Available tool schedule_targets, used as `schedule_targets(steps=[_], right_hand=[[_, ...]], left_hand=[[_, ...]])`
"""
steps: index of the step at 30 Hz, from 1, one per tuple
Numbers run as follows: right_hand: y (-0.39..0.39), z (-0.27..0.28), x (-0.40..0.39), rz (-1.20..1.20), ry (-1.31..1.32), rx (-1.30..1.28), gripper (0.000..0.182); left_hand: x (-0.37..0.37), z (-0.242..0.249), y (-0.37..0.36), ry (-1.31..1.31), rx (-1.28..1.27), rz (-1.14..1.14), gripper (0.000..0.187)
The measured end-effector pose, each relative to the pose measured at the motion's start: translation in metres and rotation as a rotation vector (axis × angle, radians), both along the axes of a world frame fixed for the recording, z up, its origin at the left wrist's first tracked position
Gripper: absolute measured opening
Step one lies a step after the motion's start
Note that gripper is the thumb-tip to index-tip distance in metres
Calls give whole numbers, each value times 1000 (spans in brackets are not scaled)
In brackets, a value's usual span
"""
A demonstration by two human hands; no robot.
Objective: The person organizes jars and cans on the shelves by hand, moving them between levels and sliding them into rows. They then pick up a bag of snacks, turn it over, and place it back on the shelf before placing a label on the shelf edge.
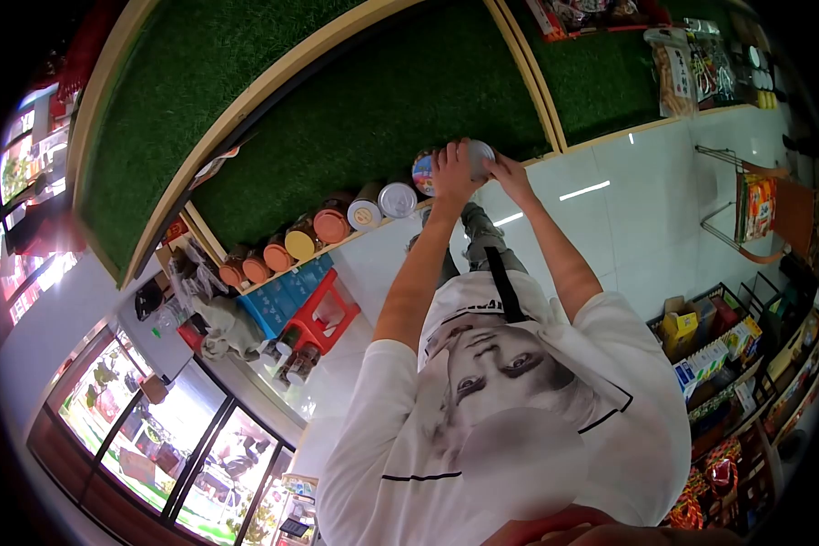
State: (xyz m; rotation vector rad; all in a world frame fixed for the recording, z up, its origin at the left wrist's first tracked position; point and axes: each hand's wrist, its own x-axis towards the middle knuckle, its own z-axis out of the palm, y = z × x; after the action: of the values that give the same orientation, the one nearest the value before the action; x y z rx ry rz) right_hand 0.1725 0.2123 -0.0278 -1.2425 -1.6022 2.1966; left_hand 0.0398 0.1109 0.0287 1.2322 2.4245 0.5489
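Observation:
My left hand [455, 175] is wrapped over the top of a can [422, 172] with a blue, colourful label. A round grey end [481, 158] shows between my hands; my fingers hide how it joins the labelled part. My right hand [510, 178] presses its fingers against the right side of that grey end. Just left of the can, a silver-lidded jar [398, 200] stands at the edge of the green shelf [373, 100], beside a white-lidded jar [364, 215].
Orange-lidded jars [331, 225] and a yellow-lidded jar [300, 243] continue the row leftward. A red plastic stool [326, 314] and blue boxes [287, 296] are below. Packaged goods [673, 73] sit at upper right; a rack [714, 355] stands at right.

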Motion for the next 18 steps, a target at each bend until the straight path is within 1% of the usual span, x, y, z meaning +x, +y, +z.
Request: schedule_targets(steps=[2, 5, 6, 8, 11, 14, 18], right_hand=[[-2, -15, 9, 25, -17, 33, 61], [-3, -5, 11, 45, -69, 59, 54], [-4, 3, 11, 48, -89, 65, 51], [-4, -2, 17, 72, -87, 69, 44], [-8, -10, 21, 56, -97, 109, 38], [-9, -21, 20, 62, -136, 134, 36], [-10, -8, 12, 44, -177, 161, 35]], left_hand=[[3, -13, -6, 7, 48, -14, 85], [0, -28, -17, 67, 44, -42, 70], [0, -28, -18, 57, 1, -55, 68], [-3, -23, -19, 44, -79, -82, 64], [-3, -25, -15, 66, -128, -79, 71], [-3, -30, -14, 79, -101, -53, 70], [-2, -23, -12, 75, -119, -32, 68]])
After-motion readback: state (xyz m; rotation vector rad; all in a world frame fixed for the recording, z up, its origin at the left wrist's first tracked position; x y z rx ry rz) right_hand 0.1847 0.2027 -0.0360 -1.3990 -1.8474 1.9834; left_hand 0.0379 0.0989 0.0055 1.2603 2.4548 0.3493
